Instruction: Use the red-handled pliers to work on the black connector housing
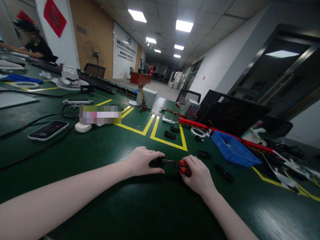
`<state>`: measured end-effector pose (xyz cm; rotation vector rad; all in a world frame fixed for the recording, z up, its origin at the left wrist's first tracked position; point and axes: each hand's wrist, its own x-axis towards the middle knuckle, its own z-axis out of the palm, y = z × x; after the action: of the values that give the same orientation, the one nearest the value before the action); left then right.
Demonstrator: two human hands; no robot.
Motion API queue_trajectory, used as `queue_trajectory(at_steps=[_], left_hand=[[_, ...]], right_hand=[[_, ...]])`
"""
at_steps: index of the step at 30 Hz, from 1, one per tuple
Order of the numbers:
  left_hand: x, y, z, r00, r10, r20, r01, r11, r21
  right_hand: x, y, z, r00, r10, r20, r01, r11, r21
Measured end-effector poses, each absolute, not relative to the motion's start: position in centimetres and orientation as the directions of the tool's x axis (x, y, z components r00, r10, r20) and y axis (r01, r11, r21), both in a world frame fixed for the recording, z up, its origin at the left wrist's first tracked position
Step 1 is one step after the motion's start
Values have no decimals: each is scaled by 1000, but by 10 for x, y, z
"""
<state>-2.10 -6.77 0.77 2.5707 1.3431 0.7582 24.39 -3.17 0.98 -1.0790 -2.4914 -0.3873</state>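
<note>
My left hand [143, 162] grips a small black part [156, 162] between thumb and fingers, just above the green table [105, 190]. In my right hand [197, 173] is a pair of needle-nose pliers [183, 167] with red and black handles. The pliers' jaws point left and meet the right end of the black part; whether they are clamped on it I cannot tell. Beyond my hands, small black parts [170, 134] lie inside a yellow-taped outline. More dark pieces [224, 172] are scattered to the right of my right hand.
A blue tray [233, 150] stands at the right, before a large black panel [227, 111]. A white ring [198, 132] and a red strip [192, 123] lie nearby. Further back is a metal box with wires [147, 98]. A phone-like device [48, 130] and cables occupy the left; another person [37, 46] sits far left.
</note>
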Motion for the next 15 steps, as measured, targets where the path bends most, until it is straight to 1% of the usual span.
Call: queue_trajectory(at_steps=[4,6,11,15], left_hand=[[-24,-65,8,494,796,350,697,-604,388],[-26,-64,9,517,792,324,664,-611,431],[-35,-60,13,600,773,205,589,-600,541],[-39,-61,15,655,743,138,549,-594,588]], right_hand=[[244,-32,11,-629,644,436,739,669,78],[243,-32,11,-633,653,416,740,668,78],[242,-33,15,-673,645,362,716,691,99],[241,-33,17,-709,633,312,686,721,95]])
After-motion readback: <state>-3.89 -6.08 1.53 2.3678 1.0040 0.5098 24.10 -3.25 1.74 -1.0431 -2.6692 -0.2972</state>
